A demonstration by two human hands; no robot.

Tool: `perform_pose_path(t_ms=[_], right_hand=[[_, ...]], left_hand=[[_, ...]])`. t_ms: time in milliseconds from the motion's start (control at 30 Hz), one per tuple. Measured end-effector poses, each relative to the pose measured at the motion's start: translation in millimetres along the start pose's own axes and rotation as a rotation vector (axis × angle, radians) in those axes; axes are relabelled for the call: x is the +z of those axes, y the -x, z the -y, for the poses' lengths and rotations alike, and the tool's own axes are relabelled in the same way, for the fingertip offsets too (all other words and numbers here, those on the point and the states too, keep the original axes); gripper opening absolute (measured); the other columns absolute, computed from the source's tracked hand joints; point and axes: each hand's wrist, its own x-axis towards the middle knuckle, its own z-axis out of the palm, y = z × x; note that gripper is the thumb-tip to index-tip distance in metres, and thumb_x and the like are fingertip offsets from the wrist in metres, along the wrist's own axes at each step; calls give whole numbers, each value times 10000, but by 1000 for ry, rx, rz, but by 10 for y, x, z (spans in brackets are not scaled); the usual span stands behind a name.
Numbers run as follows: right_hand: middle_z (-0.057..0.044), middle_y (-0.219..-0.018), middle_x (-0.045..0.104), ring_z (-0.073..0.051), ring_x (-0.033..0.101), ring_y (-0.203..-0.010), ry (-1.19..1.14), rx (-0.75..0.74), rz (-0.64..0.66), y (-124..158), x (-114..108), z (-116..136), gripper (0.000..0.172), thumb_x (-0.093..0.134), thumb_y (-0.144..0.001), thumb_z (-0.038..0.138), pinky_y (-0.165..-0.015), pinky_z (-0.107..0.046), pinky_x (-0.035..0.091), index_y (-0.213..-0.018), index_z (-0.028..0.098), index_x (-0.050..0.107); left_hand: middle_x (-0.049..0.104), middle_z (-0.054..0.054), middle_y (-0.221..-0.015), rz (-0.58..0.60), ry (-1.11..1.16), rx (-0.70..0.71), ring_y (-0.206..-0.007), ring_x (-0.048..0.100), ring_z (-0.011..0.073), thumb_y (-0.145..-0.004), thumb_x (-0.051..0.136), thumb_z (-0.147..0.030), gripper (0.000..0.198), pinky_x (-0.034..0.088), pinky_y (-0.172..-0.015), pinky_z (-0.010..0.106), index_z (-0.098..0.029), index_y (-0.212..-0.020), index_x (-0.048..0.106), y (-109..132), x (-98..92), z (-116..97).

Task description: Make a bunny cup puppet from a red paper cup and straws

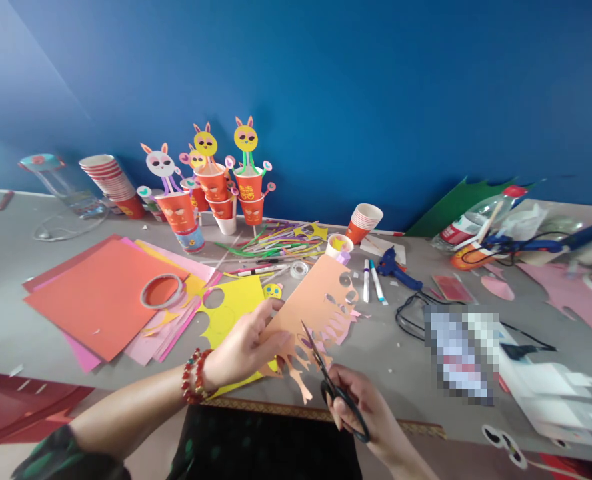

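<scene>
My left hand (249, 343), with a red bead bracelet (195, 377) at its wrist, grips a sheet of orange paper (309, 293) by its near left part. Round holes and ragged cuts run along the sheet's right and lower edges. My right hand (353, 400) is closed round the black handles of a pair of scissors (326, 373). The blades point up and left and lie against the paper's cut lower edge, by a small shape drawn in purple. Under the left hand lies yellow paper (233, 300) with cut-out edges.
Stacked coloured paper (96, 300) with a tape roll (149, 293) on it lies at left. Decorated cup figures (179, 213) stand by the wall. Pipe cleaners (276, 240), markers (367, 280), a blue glue gun (396, 267) with its cord, and a bottle (481, 217) are farther back and right.
</scene>
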Motion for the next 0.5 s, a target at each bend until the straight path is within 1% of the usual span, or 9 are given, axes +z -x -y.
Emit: perform_pose_path(t_ms=[133, 233, 333, 500], right_hand=[[61, -589, 429, -69, 402, -447, -17, -17, -2, -6, -1, 1, 618, 635, -730, 792, -433, -195, 332, -703, 213, 423], [64, -564, 432, -72, 379, -440, -6, 4, -3, -7, -9, -5, 634, 639, -705, 811, -435, -207, 310, -693, 224, 400], [61, -558, 441, -78, 382, -446, 1, 16, -4, -1, -22, -8, 639, 647, -689, 817, -445, -214, 307, -691, 224, 410], [60, -580, 436, -73, 384, -455, -9, 31, 0, 13, -35, 49, 638, 669, -683, 806, -450, -206, 319, -688, 211, 438]], left_hand=[[737, 46, -845, -1, 5, 10, -701, 731, 195, -960, 567, -349, 280, 570, -626, 269, -195, -1176, 481, -6, -16, -6], [730, 59, -905, -9, 6, -6, -728, 726, 189, -949, 583, -354, 290, 573, -645, 267, -186, -1167, 494, -17, -33, 2], [724, 72, -966, 10, 28, -11, -752, 724, 180, -948, 589, -359, 295, 577, -657, 257, -181, -1167, 501, -30, -50, 4], [725, 66, -943, 51, 85, -26, -727, 721, 171, -952, 595, -368, 298, 580, -649, 256, -188, -1167, 494, -46, -73, -9]])
